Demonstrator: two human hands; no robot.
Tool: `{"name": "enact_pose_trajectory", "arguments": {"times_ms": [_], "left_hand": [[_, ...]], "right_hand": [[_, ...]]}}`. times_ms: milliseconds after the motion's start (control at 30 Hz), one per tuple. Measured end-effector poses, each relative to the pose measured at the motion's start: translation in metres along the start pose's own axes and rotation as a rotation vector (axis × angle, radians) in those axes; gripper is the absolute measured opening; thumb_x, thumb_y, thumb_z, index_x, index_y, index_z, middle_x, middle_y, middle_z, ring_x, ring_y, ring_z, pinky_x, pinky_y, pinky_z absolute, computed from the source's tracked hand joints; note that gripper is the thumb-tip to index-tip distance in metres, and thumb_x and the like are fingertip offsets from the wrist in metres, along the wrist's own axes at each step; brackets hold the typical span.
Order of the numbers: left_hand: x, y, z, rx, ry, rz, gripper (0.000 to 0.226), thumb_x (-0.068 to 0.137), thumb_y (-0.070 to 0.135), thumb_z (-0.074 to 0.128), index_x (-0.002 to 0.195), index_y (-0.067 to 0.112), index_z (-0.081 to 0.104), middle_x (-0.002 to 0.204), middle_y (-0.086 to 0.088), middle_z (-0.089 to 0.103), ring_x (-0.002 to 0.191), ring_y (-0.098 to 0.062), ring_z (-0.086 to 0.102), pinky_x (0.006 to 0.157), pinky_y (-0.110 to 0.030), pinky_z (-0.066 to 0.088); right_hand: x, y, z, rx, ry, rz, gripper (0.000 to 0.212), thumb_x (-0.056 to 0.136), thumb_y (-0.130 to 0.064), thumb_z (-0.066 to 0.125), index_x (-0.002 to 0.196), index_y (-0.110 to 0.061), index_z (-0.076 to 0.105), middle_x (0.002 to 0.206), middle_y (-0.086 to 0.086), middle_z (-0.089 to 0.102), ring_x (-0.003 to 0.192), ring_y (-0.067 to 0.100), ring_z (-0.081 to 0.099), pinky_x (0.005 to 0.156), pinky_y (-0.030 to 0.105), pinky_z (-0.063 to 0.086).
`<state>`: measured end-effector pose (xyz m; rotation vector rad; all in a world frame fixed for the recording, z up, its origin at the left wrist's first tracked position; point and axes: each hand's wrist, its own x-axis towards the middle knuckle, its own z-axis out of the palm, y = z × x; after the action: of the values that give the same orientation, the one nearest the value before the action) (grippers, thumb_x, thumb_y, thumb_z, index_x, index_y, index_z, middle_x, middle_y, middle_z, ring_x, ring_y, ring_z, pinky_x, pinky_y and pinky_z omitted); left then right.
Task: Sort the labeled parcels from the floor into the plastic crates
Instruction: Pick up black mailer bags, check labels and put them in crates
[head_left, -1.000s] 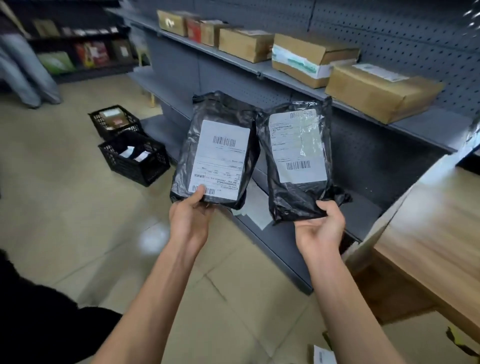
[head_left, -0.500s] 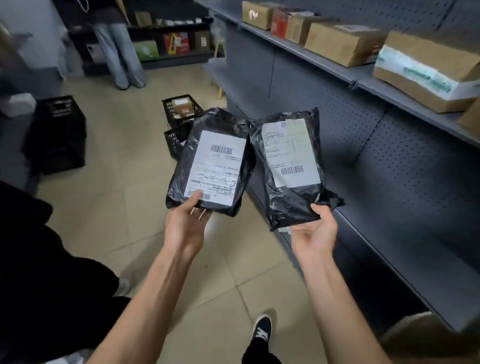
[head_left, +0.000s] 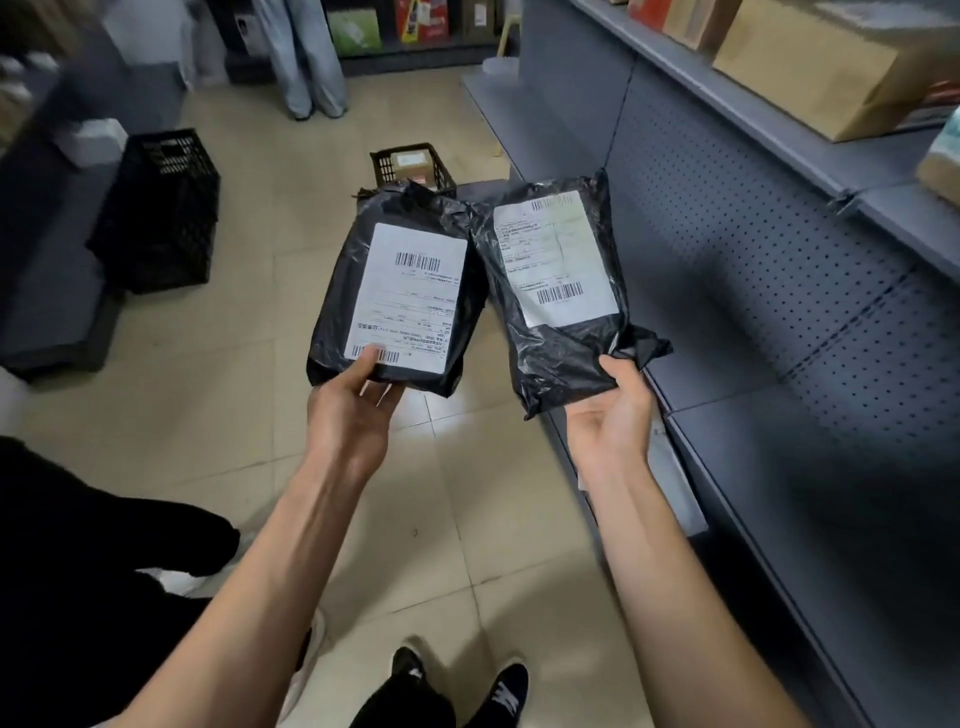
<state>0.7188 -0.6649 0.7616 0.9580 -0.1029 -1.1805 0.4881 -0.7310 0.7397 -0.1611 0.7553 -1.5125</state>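
The white shipping label (head_left: 410, 299) on the left black plastic mailer bag (head_left: 395, 291) carries a barcode near its top and another at its lower edge, with rows of small print too fine to read. The white label (head_left: 558, 260) on the right black plastic mailer bag (head_left: 561, 291) shows two barcodes and equally illegible print. No words or numbers can be made out.

Bare forearms, black trousers (head_left: 400, 701), black shoes (head_left: 503, 693) with white marks
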Motion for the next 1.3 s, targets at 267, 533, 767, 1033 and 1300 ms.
{"name": "enact_pose_trajectory", "arguments": {"times_ms": [267,533,767,1033,1300], "left_hand": [[0.091,0.023,0.003,0.047,0.078,0.02,0.05,0.091,0.009,0.072,0.139,0.013,0.06,0.124,-0.002,0.073,0.103,-0.015,0.073,0.09,-0.035,0.055],[0.21,0.087,0.002,0.088,0.14,0.033,0.049,0.092,0.008,0.072,0.139,0.015,0.061,0.123,-0.001,0.073,0.095,-0.014,0.068,0.084,-0.03,0.051],[0.284,0.143,-0.003,0.143,0.173,0.098,0.036,0.091,0.007,0.073,0.122,0.023,0.063,0.112,0.004,0.073,0.086,-0.011,0.068,0.086,-0.028,0.05],[0.374,0.17,-0.015,0.176,0.255,0.157,0.041,0.089,0.005,0.075,0.126,0.019,0.063,0.109,0.003,0.072,0.069,-0.003,0.066,0.076,-0.025,0.05],[0.469,0.203,-0.011,0.136,0.355,0.127,0.026,0.088,0.003,0.076,0.104,0.021,0.067,0.099,0.0,0.069,0.055,-0.004,0.048,0.063,-0.02,0.045]], "right_hand": [[0.085,0.045,0.056,-0.061,-0.021,0.037,0.07,0.074,-0.001,0.064,0.143,0.004,0.048,0.139,0.028,0.058,0.127,0.044,0.059,0.109,0.052,0.045],[0.153,0.108,0.16,-0.302,-0.02,-0.058,0.022,0.088,0.008,0.06,0.104,-0.006,0.065,0.104,0.017,0.074,0.098,0.034,0.068,0.096,0.047,0.052],[0.193,0.165,0.233,-0.475,-0.025,-0.181,0.019,0.066,-0.012,0.073,0.071,-0.025,0.061,0.092,0.014,0.049,0.085,0.026,0.046,0.071,0.038,0.038],[0.264,0.232,0.278,-0.608,-0.064,-0.241,0.019,0.075,-0.006,0.065,0.083,-0.02,0.055,0.073,-0.004,0.045,0.074,0.018,0.042,0.071,0.033,0.039],[0.359,0.307,0.339,-0.633,-0.067,-0.173,0.028,0.084,0.006,0.06,0.081,-0.019,0.048,0.073,-0.006,0.04,0.064,0.006,0.038,0.062,0.019,0.037]]}}
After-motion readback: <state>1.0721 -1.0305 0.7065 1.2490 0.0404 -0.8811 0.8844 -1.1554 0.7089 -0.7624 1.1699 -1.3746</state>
